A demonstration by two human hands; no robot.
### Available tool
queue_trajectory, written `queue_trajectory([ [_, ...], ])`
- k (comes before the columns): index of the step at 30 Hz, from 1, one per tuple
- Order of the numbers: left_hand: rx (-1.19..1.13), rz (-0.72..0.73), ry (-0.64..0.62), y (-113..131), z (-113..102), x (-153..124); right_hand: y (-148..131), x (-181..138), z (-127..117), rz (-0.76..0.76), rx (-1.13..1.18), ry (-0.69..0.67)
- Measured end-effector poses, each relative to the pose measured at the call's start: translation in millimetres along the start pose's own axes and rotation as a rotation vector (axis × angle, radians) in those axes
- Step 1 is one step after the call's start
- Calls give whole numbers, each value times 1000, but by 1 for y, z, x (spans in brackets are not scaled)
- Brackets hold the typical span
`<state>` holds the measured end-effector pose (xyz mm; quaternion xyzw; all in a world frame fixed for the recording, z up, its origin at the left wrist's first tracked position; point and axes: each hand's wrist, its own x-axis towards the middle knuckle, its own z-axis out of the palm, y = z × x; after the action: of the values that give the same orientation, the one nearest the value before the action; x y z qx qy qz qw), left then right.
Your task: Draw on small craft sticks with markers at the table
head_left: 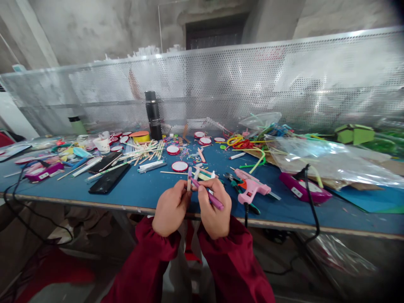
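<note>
My left hand pinches a flat craft stick upright at the table's front edge. The upper part of the stick looks purple, the lower part pale wood. A purple marker is gripped in my right hand, its front end pointing at the stick. Whether the tip touches the stick I cannot make out. Just beyond my hands lie a white marker cap or pen piece and a round red-rimmed white disc. A pink glue gun rests to the right of my right hand.
Pliers lie beside the glue gun. Purple power boxes with black cables stand at right and left. A black phone, loose craft sticks, a black bottle and plastic bags cover the blue table. Perforated metal panels close the back.
</note>
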<state>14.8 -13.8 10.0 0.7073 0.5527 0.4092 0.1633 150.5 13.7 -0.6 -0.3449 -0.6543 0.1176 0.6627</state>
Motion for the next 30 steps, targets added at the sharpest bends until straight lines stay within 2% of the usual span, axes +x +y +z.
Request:
queue_trajectory([
  [30, 21, -6, 7, 1, 0, -1, -2, 0, -2, 24, 40, -5],
])
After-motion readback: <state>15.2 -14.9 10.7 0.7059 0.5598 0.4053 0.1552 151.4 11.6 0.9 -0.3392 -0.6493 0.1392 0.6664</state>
